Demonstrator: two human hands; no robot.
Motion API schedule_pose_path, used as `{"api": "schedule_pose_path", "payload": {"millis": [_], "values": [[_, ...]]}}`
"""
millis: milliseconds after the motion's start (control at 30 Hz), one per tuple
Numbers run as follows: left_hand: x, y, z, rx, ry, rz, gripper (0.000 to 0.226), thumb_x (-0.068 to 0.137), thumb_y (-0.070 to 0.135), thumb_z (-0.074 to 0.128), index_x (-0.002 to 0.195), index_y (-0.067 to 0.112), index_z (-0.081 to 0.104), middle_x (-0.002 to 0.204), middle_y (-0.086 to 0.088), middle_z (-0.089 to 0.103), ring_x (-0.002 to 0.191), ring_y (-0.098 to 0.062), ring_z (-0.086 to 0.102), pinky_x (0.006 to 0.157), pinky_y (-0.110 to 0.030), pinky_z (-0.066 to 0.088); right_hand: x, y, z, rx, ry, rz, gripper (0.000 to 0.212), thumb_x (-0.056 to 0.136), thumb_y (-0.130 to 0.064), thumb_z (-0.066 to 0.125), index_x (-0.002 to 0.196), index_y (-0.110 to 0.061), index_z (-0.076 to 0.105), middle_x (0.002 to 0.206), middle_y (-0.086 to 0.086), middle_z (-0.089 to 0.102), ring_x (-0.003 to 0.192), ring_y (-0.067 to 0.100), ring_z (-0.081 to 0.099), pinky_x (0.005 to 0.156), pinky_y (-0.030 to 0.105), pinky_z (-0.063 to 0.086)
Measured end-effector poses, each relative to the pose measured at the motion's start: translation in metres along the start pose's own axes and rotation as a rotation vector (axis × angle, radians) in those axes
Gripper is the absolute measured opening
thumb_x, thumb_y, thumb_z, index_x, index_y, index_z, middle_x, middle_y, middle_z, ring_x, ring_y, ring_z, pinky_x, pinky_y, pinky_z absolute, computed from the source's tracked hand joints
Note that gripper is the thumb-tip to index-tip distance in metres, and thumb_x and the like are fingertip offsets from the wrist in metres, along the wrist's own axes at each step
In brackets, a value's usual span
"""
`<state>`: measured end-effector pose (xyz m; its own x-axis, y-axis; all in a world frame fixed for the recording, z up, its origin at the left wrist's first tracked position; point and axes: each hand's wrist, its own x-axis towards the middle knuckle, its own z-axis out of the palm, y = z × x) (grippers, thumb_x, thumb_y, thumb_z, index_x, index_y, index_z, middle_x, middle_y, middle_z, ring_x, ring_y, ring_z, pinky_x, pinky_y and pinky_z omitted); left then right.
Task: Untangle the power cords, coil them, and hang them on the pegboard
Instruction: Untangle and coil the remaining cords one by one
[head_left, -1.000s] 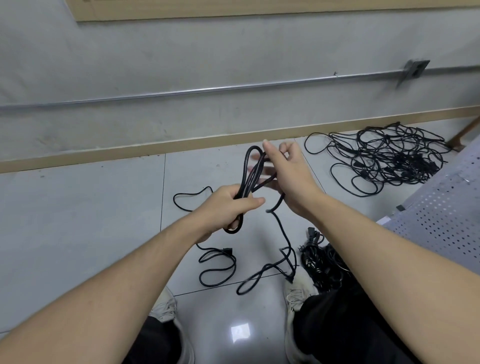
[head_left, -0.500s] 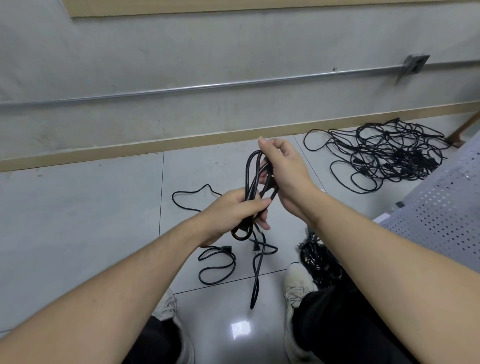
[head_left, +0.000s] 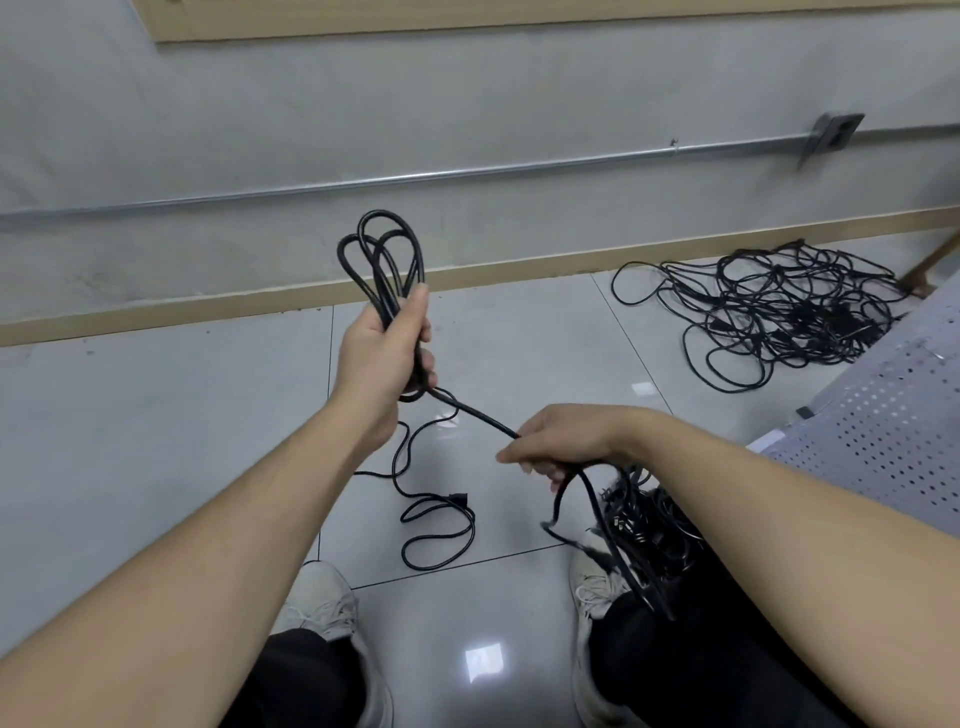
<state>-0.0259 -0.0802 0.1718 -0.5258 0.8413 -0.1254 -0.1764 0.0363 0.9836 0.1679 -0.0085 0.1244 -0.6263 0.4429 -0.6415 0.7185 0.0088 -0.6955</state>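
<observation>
I see my left hand (head_left: 382, 348) gripping the coil (head_left: 384, 260), loops pointing up; the cord (head_left: 478, 413) runs taut down-right into my right hand (head_left: 558, 441), which clamps it.

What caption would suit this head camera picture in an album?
Left hand holds up a coiled black power cord while right hand pulls its tail taut.

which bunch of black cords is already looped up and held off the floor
The coil gripped in the left hand. The tangled pile by the wall lies loose on the floor.
</observation>
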Motion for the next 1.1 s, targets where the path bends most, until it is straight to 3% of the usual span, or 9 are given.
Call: {"api": "schedule_pose_path", "payload": {"millis": [100, 167, 300, 433, 533, 633, 833, 933, 1100], "values": [[0.005, -0.01, -0.012, 0.325, 0.013, 0.058, 0.025, 0.098, 0.042, 0.067, 0.083, 0.022, 0.066, 0.069, 0.002, 0.05, 0.049, -0.017, 0.045, 0.047, -0.024, 0.041, -0.002, -0.006, -0.009, -0.145, 0.238, -0.024, 0.029, 0.088, -0.043, 0.075, 0.075, -0.019, 0.066, 0.061, -0.005, 0.05, 0.054, 0.009, 0.046, 0.058, 0.016, 0.046], [0.003, -0.019, -0.012, 0.564, -0.028, 0.088, 0.028, 0.089, 0.055, 0.071, 0.081, 0.028, 0.07, 0.06, 0.008, 0.053, 0.052, -0.017, 0.047, 0.053, -0.027, 0.043, -0.002, -0.014, -0.009, -0.201, 0.362, -0.117, 0.024, 0.087, -0.039, 0.077, 0.079, -0.019, 0.069, 0.059, -0.006, 0.053, 0.044, 0.003, 0.044, 0.046, 0.013, 0.034], [0.0, -0.021, -0.01, 0.898, -0.166, 0.076, 0.053, 0.058, 0.087, 0.066, 0.087, 0.042, 0.07, 0.069, 0.013, 0.065, 0.066, -0.011, 0.059, 0.066, -0.031, 0.05, -0.005, -0.022, -0.01, -0.099, 0.476, -0.268, 0.009, 0.086, -0.028, 0.08, 0.082, -0.023, 0.074, 0.066, -0.007, 0.062, 0.053, 0.004, 0.049, 0.052, 0.017, 0.037], [-0.009, -0.02, 0.001, 1.18, -0.292, 0.091, 0.053, 0.056, 0.078, 0.078, 0.091, 0.041, 0.065, 0.08, 0.016, 0.063, 0.08, -0.006, 0.061, 0.071, -0.029, 0.05, -0.014, -0.022, -0.01, 0.065, 0.45, -0.351, 0.012, 0.082, -0.014, 0.082, 0.079, -0.023, 0.075, 0.08, 0.002, 0.074, 0.068, 0.008, 0.059, 0.068, 0.021, 0.043], [-0.014, -0.029, 0.008, 1.322, -0.348, 0.176, 0.025, 0.079, 0.058, 0.073, 0.092, 0.038, 0.065, 0.075, 0.014, 0.058, 0.088, -0.016, 0.063, 0.068, -0.03, 0.041, -0.013, -0.023, -0.008, 0.236, 0.499, -0.446, 0.026, 0.084, -0.004, 0.08, 0.08, -0.015, 0.057, 0.058, -0.009, 0.06, 0.045, 0.004, 0.046, 0.049, 0.017, 0.036], [-0.014, -0.035, 0.009, 1.34, -0.34, 0.172, 0.016, 0.092, 0.04, 0.057, 0.076, 0.036, 0.055, 0.073, 0.012, 0.056, 0.091, -0.024, 0.061, 0.071, -0.032, 0.038, -0.013, -0.025, -0.012, 0.216, 0.516, -0.463, 0.033, 0.085, -0.008, 0.08, 0.089, -0.019, 0.05, 0.058, -0.005, 0.048, 0.045, 0.01, 0.031, 0.043, 0.023, 0.028], [-0.005, -0.032, -0.007, 1.137, -0.303, 0.008, 0.024, 0.098, 0.048, 0.052, 0.09, 0.028, 0.062, 0.075, 0.008, 0.063, 0.078, -0.024, 0.061, 0.069, -0.032, 0.043, -0.011, -0.014, -0.02, -0.078, 0.496, -0.15, 0.045, 0.081, -0.027, 0.083, 0.111, -0.022, 0.05, 0.087, -0.001, 0.058, 0.053, 0.008, 0.048, 0.047, 0.021, 0.039], [0.005, -0.032, -0.017, 0.945, -0.255, -0.077, 0.031, 0.097, 0.045, 0.056, 0.08, 0.02, 0.059, 0.07, 0.001, 0.065, 0.062, -0.024, 0.058, 0.065, -0.033, 0.043, -0.012, -0.009, -0.03, -0.21, 0.449, -0.033, 0.035, 0.08, -0.039, 0.083, 0.095, -0.02, 0.058, 0.082, -0.001, 0.063, 0.06, 0.013, 0.051, 0.056, 0.025, 0.04], [0.013, -0.03, -0.02, 0.695, -0.194, -0.182, 0.032, 0.098, 0.038, 0.058, 0.074, 0.017, 0.054, 0.062, -0.001, 0.061, 0.055, -0.023, 0.052, 0.063, -0.034, 0.041, -0.017, -0.01, -0.035, -0.256, 0.39, -0.066, 0.03, 0.086, -0.044, 0.076, 0.071, -0.019, 0.068, 0.063, -0.006, 0.054, 0.056, 0.013, 0.045, 0.056, 0.024, 0.037]]}}
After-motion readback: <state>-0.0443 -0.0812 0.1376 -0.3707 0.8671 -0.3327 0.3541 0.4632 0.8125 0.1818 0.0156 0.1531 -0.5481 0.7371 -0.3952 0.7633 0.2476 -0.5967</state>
